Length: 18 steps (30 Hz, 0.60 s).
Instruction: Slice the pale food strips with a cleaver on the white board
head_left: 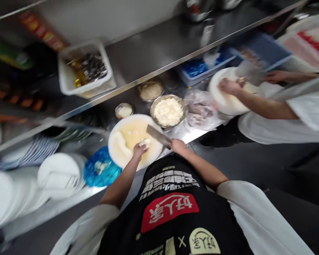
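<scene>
My left hand (139,151) is closed around a small pale white piece of food (144,143), low over the round cutting board (155,152). What the piece is, I cannot make out. My right hand (177,146) grips the handle of a cleaver (158,135), whose wide blade reaches left above the board's right side. A long pale slab of food (121,144) and a few small white bits lie on the yellowish board surface. Just behind the board stands a metal bowl heaped with pale sliced pieces (168,112).
A co-worker's hands (230,86) work with another cleaver at a second round board (220,101) on the right. A clear bag of greyish meat (200,109) lies between the boards. Left are a blue plastic bag (99,168) and stacked white plates (59,170). A steel shelf (149,53) overhangs the counter.
</scene>
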Each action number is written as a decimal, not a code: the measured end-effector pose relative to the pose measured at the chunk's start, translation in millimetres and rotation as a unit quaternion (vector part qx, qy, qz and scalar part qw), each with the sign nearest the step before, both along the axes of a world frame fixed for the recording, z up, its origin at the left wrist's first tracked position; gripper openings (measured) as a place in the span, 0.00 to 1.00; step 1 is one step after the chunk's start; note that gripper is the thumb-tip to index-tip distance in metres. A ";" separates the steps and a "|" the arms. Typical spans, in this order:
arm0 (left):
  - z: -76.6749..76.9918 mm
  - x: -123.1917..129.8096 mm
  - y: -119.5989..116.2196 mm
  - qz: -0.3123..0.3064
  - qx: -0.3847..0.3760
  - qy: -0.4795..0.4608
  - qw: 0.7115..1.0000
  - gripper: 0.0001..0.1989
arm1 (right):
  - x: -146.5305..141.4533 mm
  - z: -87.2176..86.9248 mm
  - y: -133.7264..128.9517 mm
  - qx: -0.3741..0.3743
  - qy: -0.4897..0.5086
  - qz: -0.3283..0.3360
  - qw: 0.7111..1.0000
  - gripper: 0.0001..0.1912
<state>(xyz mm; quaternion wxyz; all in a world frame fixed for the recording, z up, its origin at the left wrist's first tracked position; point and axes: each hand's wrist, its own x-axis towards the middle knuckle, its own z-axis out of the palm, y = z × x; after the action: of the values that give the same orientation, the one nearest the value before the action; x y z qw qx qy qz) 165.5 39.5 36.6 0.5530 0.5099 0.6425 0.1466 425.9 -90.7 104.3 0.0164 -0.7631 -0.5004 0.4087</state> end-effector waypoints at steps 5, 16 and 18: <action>-16.1 -27.5 -15.2 -0.035 0.116 0.185 0.975 0.18 | 1.8 -14.9 2.3 0.002 -0.041 0.043 0.998 0.22; -46.5 -48.6 -31.3 -0.288 0.447 0.164 0.831 0.07 | -31.4 -10.4 9.4 0.003 -0.049 0.111 0.993 0.20; -53.3 -49.7 -25.8 -0.299 0.445 0.151 0.831 0.09 | -32.3 -16.5 13.7 -0.003 -0.046 0.104 0.993 0.21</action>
<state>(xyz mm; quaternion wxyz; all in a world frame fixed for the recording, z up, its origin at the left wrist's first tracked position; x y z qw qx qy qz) 115.8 13.7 -16.8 0.1796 0.8835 0.3998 0.1655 393.6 -77.0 87.8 -0.0522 -0.7248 -0.5761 0.3742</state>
